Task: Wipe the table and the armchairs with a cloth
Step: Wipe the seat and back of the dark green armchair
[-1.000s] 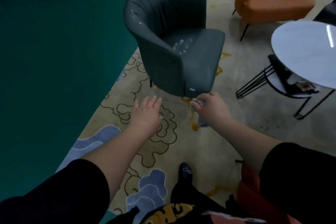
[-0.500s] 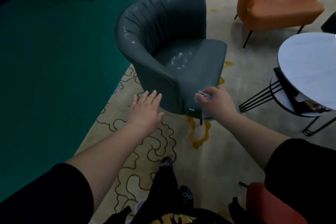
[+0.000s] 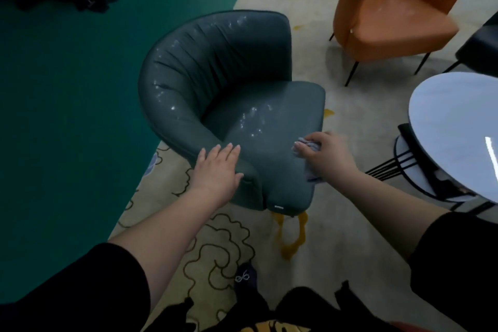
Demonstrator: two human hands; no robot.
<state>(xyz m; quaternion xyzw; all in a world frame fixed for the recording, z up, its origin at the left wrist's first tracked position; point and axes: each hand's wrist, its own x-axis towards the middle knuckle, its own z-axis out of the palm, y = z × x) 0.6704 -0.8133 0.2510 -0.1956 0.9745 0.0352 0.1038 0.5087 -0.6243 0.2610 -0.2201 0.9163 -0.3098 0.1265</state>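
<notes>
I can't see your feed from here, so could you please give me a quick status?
Left hand flat on dark armchair armrest. Right hand grips cloth on seat's front edge. Nothing in the way.

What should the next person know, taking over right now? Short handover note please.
Left hand: open, flat on the dark green armchair at its near armrest.
Right hand: holds the cloth against the seat's near right edge.
Done: cannot tell; shiny specks show on the seat and backrest.
Left: the green seat at least; orange armchair and round table on the right, wiped or not cannot be told.
</notes>
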